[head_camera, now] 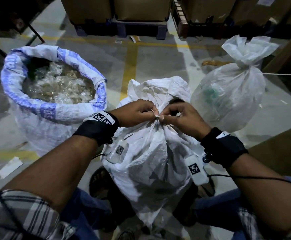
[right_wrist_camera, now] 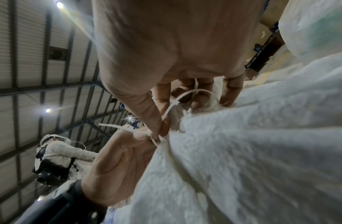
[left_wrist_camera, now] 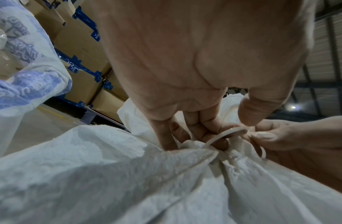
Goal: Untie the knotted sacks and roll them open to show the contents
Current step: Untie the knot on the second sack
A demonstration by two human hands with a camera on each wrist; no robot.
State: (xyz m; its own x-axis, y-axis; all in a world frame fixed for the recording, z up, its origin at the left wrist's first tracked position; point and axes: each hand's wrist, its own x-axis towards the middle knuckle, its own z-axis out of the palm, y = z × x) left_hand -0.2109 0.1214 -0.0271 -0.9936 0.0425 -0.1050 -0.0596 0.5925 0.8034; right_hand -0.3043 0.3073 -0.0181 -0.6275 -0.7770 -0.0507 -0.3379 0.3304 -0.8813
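The tie [head_camera: 157,116] around the neck of the middle sack [head_camera: 151,161] is pinched between the left hand [head_camera: 134,112] and right hand [head_camera: 183,116], one from each side.

Middle sack [head_camera: 150,153]: matt woven plastic, crinkled; tie strip [left_wrist_camera: 220,136]: smooth plastic.

The left hand [left_wrist_camera: 195,72] pinches a pale strap [left_wrist_camera: 222,136] at the white sack's [left_wrist_camera: 109,181] gathered neck, the right hand [left_wrist_camera: 300,144] touching it alongside.
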